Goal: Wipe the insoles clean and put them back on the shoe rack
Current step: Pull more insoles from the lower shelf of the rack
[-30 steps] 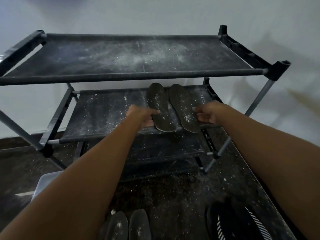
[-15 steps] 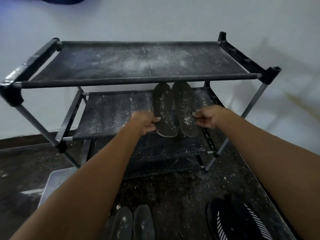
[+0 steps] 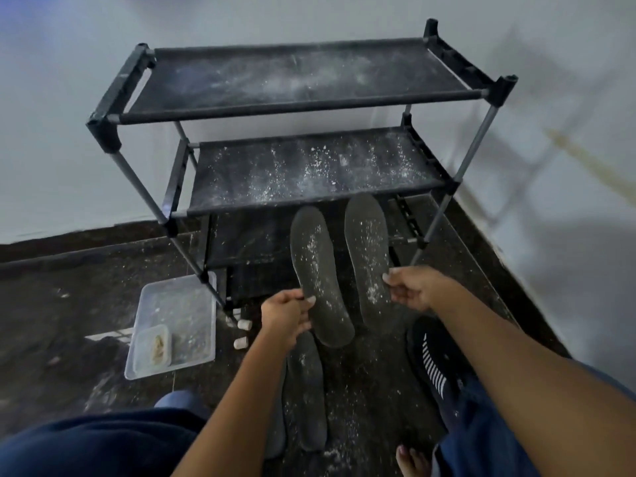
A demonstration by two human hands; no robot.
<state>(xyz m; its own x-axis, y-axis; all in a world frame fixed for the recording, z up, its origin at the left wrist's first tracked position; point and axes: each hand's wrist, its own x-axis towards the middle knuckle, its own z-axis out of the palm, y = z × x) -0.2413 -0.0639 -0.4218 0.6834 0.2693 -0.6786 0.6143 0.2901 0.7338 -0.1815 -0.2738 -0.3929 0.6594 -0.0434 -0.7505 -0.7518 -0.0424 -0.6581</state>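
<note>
Both insoles have come off the middle shelf since a second ago: your left hand [image 3: 287, 315] now pinches the left insole [image 3: 318, 277] by its edge near the heel, and your right hand [image 3: 414, 287] pinches the right insole [image 3: 368, 256] the same way. From those grips they reach up toward the dusty shoe rack [image 3: 303, 101], toes near its middle shelf; below your left hand two more insoles [image 3: 304, 390] lie on the floor, a clear tray [image 3: 203, 358] further left, a black shoe [image 3: 433, 359] under your right forearm.
</note>
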